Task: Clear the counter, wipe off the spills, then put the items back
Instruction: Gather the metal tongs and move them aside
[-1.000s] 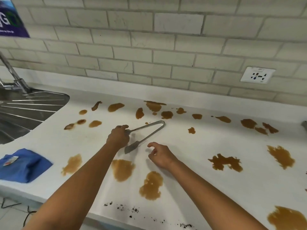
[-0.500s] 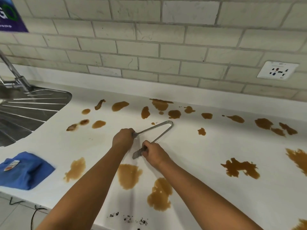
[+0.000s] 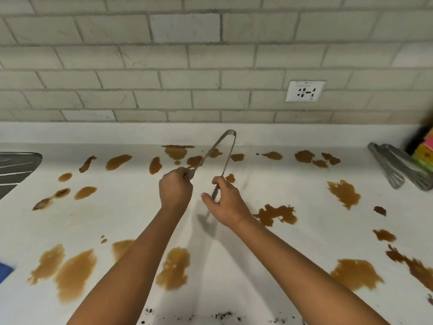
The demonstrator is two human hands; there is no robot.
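Note:
Metal tongs [image 3: 225, 146] are lifted off the white counter [image 3: 131, 207], their bend pointing up toward the wall. My left hand [image 3: 175, 187] grips the end of one arm. My right hand [image 3: 225, 201] pinches the end of the other arm between thumb and fingers. The tongs' shadow lies on the counter just below my right hand. Several brown spills [image 3: 275, 213] dot the counter on every side of my hands. Dark crumbs [image 3: 222, 315] are scattered along the front edge.
A steel sink drainer [image 3: 14, 163] shows at the left edge, and a corner of a blue cloth [image 3: 4, 269] at lower left. Metal spatulas [image 3: 393, 170] and a colourful stack [image 3: 425, 153] lie at the far right. A wall socket [image 3: 304, 91] sits in the tiled backsplash.
My right hand reached in and took the tongs' second arm. Both hands then raised the tongs off the counter, and the view swung right, bringing the spatulas into sight.

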